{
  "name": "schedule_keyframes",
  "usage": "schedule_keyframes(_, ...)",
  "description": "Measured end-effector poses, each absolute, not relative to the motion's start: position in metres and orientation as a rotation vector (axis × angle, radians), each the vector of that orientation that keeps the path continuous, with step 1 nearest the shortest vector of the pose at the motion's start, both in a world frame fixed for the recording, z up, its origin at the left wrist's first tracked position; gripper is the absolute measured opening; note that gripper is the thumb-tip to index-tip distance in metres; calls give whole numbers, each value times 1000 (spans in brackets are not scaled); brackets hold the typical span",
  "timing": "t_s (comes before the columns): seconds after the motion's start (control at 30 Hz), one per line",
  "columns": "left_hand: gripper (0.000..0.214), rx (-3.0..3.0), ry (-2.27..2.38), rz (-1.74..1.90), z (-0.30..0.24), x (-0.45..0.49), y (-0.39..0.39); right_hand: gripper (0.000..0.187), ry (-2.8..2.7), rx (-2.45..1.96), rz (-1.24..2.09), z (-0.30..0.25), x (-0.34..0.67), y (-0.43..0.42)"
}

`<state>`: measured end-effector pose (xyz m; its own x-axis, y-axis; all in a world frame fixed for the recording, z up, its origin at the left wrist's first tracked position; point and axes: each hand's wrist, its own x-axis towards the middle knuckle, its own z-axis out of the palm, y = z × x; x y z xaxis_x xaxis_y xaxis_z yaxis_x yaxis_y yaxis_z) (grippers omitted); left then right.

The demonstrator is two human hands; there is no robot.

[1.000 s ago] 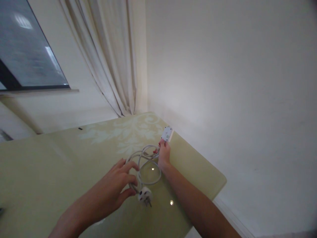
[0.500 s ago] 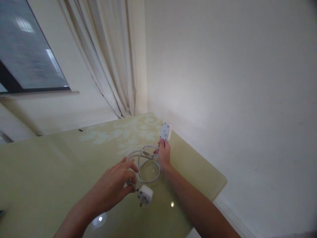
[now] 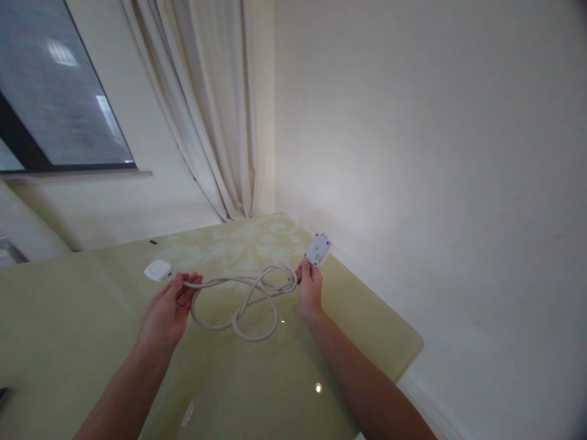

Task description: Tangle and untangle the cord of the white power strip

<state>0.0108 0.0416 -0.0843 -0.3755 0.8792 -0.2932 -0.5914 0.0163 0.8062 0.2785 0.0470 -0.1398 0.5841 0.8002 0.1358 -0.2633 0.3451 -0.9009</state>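
Observation:
My left hand [image 3: 170,307] is closed on the white cable [image 3: 255,337] just behind its white plug [image 3: 158,270], which sticks out to the upper left. Between the hands the cable hangs in loose, crossing loops above the table. My right hand [image 3: 310,289] grips the cable end and the lower edge of a small white power strip [image 3: 318,249]. The strip's screwed, labelled underside faces me, and it tilts up to the right. Part of the cable bunches beside the right fingers, where its path is hard to make out.
A glossy pale green table [image 3: 92,342] with a white leaf pattern fills the corner. A small black object [image 3: 153,242] lies near its far edge, and a dark item [image 3: 3,394] shows at far left. Behind are a curtain [image 3: 215,122], a window [image 3: 68,91] and a plain wall [image 3: 413,153].
My left hand has moved left and away from me with the plug, turning over and stretching the cable loops wider. My right hand shifted slightly right, and the power strip turned its underside more toward me.

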Motion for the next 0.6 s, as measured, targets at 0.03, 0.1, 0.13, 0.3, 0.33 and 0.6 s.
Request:
schedule_keyframes(0.03, 30, 337, 1109, 1641, -84, 8, 43, 57, -632, -961, 778, -138, 279, 47)
schedule_keyframes(0.1, 31, 325, 1104, 1656, -82, 3, 45, 58, -614, -916, 796, -135, 281, 47)
schedule_keyframes(0.13, 31, 329, 1099, 1667, -81, 2, 45, 59, -612, -893, 791, -133, 282, 47)
schedule_keyframes(0.3, 27, 419, 1074, 1736, -81, 6, 47, 58, -616, -803, 812, -126, 288, 43)
schedule_keyframes(0.33, 25, 497, 1083, 1757, -82, 9, 46, 57, -600, -790, 826, -126, 288, 42)
schedule_keyframes(0.6, 30, 1482, 1365, 1632, -84, 32, 25, 61, -847, -896, 901, -132, 267, 22)
